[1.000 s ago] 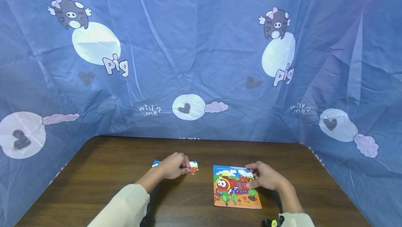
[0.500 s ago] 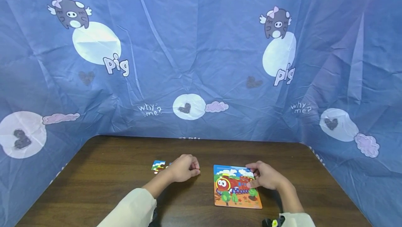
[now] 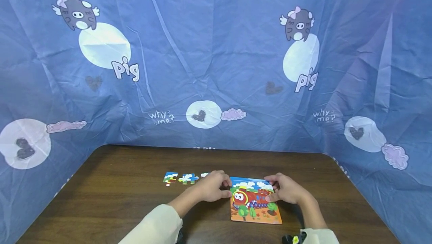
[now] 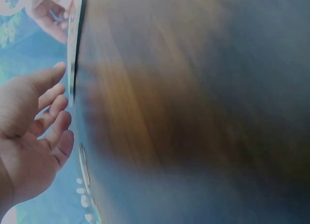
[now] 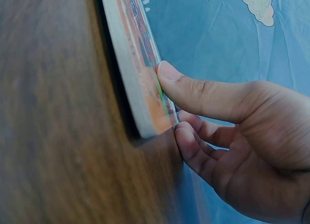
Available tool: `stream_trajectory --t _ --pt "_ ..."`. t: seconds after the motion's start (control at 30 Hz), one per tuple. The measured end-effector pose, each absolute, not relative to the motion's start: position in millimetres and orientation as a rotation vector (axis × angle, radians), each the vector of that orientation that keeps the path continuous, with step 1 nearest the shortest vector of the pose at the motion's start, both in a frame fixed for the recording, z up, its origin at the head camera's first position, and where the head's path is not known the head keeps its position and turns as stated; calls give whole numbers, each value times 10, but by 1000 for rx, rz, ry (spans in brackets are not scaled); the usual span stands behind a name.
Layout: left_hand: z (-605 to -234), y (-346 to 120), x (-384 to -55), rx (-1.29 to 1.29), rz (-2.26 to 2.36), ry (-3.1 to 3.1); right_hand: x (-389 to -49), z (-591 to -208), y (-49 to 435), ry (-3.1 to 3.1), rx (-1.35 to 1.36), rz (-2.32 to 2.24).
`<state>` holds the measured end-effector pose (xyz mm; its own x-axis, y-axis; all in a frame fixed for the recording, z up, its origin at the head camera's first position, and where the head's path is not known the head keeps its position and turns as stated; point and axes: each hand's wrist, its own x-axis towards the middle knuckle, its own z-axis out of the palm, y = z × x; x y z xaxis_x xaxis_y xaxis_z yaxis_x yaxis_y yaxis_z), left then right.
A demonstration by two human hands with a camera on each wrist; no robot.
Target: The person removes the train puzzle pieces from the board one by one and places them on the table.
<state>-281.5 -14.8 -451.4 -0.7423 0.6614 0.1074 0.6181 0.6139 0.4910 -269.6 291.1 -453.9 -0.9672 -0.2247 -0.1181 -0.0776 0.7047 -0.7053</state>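
Note:
A square train puzzle board (image 3: pixel 251 206) with a red cartoon engine lies on the table right of centre in the head view. My right hand (image 3: pixel 288 189) pinches its right edge, thumb on the picture and fingertips at the side; the right wrist view shows the thumb (image 5: pixel 170 71) pressed on the printed face. At the board's upper left edge is my left hand (image 3: pixel 216 187), fingers loosely bent, with nothing in its grasp in the left wrist view. Left of that hand lie jigsaw pieces (image 3: pixel 188 178) with sky and clouds, one partly hidden behind it.
The brown wooden table (image 3: pixel 128 191) runs back to a blue printed cloth (image 3: pixel 216 68) that hangs behind and along both sides. A separate jigsaw piece (image 3: pixel 170 177) lies at the left end of the row of pieces.
My left hand has moved right, from over the jigsaw pieces to the left edge of the train puzzle board, uncovering pieces. The right hand and the board have stayed in place.

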Motion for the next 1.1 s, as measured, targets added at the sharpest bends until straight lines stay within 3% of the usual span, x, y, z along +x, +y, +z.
stream_trajectory --t 0.4,1.1 --pt "-4510 43 -2768 1089 713 2723 -2705 -4557 2923 2706 -266 -1119" --pt "-4504 169 -2690 871 735 2786 -2725 -4553 2929 2691 -337 -1117"
